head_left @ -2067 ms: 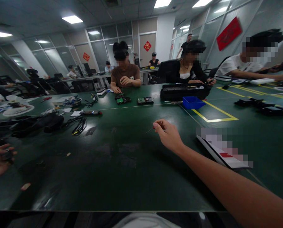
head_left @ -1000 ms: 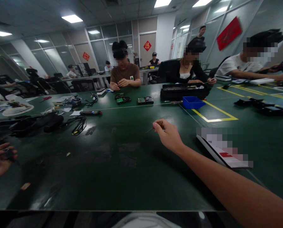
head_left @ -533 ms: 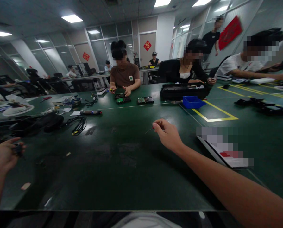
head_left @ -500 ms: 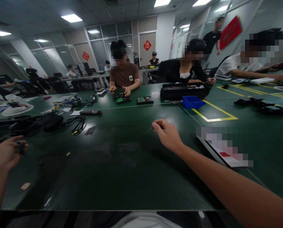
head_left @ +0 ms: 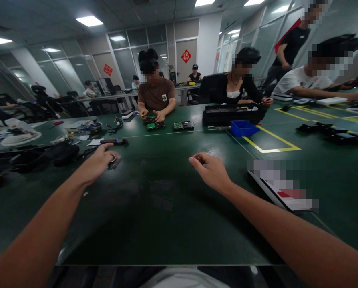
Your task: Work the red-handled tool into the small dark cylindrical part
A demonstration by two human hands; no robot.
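Observation:
My right hand (head_left: 210,171) hovers over the middle of the dark green table (head_left: 155,216), fingers pinched on a thin screwdriver (head_left: 197,159) with a reddish handle whose tip points down and left. My left hand (head_left: 98,162) is stretched forward over the table, fingers closed round a small dark part that I cannot make out. It sits right beside a coil of black cable (head_left: 89,153) and a black pouch (head_left: 63,152).
A white booklet (head_left: 282,190) lies to my right. Farther off are a blue bin (head_left: 243,128), a long black housing (head_left: 231,114), green circuit boards (head_left: 167,126) and a dark pen-shaped tool (head_left: 114,141). Several people sit opposite; one stands at the far right.
My left hand has swung from the table's left edge forward and right to the cable coil. My right hand stayed almost in place. A person walked in at the far right.

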